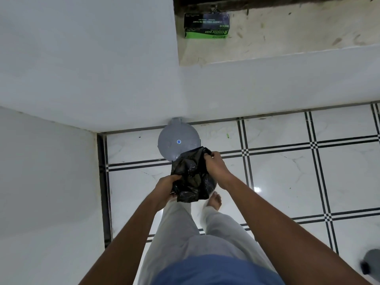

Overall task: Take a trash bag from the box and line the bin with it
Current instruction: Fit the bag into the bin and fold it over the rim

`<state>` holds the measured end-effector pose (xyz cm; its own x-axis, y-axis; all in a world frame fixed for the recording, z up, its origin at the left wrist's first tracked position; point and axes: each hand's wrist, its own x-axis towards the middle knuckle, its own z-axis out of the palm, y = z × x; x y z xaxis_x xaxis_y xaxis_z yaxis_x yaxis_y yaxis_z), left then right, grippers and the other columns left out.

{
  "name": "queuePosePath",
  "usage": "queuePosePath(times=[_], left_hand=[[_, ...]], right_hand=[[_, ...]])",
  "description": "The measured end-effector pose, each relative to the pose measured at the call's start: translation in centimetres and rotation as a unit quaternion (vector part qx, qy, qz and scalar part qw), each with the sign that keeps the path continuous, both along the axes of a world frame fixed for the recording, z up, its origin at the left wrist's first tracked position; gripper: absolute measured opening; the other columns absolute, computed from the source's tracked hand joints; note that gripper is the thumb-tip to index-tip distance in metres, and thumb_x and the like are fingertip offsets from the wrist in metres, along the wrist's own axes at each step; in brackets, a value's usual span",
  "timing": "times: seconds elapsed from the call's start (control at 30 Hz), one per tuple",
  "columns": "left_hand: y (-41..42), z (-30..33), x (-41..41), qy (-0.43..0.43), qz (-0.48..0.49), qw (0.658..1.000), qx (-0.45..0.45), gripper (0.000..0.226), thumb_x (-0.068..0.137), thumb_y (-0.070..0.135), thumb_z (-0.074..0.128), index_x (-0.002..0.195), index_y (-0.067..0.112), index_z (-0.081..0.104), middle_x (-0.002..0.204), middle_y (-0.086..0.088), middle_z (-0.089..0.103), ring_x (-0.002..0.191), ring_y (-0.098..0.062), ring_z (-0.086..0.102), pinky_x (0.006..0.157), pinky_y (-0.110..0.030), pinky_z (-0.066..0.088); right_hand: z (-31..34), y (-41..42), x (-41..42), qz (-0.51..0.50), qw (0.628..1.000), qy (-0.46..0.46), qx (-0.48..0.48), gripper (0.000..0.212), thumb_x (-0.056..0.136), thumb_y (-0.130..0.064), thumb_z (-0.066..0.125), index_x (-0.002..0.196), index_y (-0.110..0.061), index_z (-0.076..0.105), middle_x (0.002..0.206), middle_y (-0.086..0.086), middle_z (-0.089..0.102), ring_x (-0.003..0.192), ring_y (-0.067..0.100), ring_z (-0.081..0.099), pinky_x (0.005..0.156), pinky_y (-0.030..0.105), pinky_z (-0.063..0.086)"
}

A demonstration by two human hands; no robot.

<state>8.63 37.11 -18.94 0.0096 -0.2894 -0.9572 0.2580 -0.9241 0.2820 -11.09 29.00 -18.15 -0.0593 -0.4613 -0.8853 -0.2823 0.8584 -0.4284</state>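
Two bare hands grip a crumpled black trash bag [191, 175] above a grey bin [177, 141] standing on the tiled floor [287, 171] against a white wall. The left hand [166, 189] clutches the bag's lower edge, and the right hand [214, 163] pinches its upper edge. The green-and-black box [206, 25] sits on a ledge [287, 38] above, well apart.

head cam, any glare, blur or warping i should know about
Head view: wide-angle bending curves the wall edges and tile lines; a bright glare spot sits on the floor tile beside the right hand; the black trash bag shows little detail; the grey object at bottom right is blurred.
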Motion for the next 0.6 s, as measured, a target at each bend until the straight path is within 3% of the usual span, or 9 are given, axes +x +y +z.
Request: queuePosePath(times=[0.1, 0.3, 0.43, 0.6], left_hand=[[-0.8, -0.4, 0.4, 0.000, 0.039, 0.999, -0.013, 0.031, 0.097, 0.015, 0.067, 0.125, 0.001, 0.075, 0.123, -0.023, 0.078, 0.110, -0.033, 0.072, 0.103, -0.048, 0.059], [-3.3, -1.2, 1.8, 0.018, 0.111, 0.993, -0.047, 0.022, 0.098, 0.011, 0.063, 0.117, 0.007, 0.074, 0.094, -0.010, 0.076, 0.095, -0.026, 0.070, 0.092, -0.040, 0.058], [-4.3, -2.7, 2.0, 0.012, 0.099, 0.994, -0.044, 0.023, 0.099, 0.011, 0.063, 0.119, 0.006, 0.073, 0.095, -0.009, 0.078, 0.100, -0.027, 0.071, 0.088, -0.039, 0.058], [-4.5, -5.8, 2.5, 0.018, 0.095, 0.995, -0.031, 0.034, 0.098, 0.012, 0.060, 0.127, -0.001, 0.072, 0.102, -0.013, 0.077, 0.106, -0.030, 0.069, 0.096, -0.042, 0.059]], right_hand=[[0.0, -0.5, 0.1, -0.021, 1.000, -0.014, -0.009, 0.034, 0.114, -0.041, 0.047, 0.139, -0.020, 0.044, 0.126, 0.004, 0.062, 0.120, 0.026, 0.063, 0.104, 0.043, 0.053], [-1.2, -1.9, 0.0, -0.051, 0.998, -0.029, -0.011, 0.039, 0.112, -0.043, 0.052, 0.140, -0.018, 0.047, 0.128, 0.004, 0.063, 0.118, 0.021, 0.064, 0.109, 0.047, 0.055], [-3.3, -2.5, 0.2, -0.058, 0.998, -0.030, -0.001, 0.038, 0.110, -0.044, 0.054, 0.137, -0.018, 0.047, 0.128, 0.004, 0.064, 0.122, 0.024, 0.065, 0.113, 0.055, 0.054], [-5.4, -3.6, 1.1, -0.070, 0.997, -0.032, 0.013, 0.042, 0.106, -0.049, 0.059, 0.133, -0.018, 0.049, 0.130, 0.006, 0.065, 0.122, 0.025, 0.066, 0.112, 0.052, 0.054]])
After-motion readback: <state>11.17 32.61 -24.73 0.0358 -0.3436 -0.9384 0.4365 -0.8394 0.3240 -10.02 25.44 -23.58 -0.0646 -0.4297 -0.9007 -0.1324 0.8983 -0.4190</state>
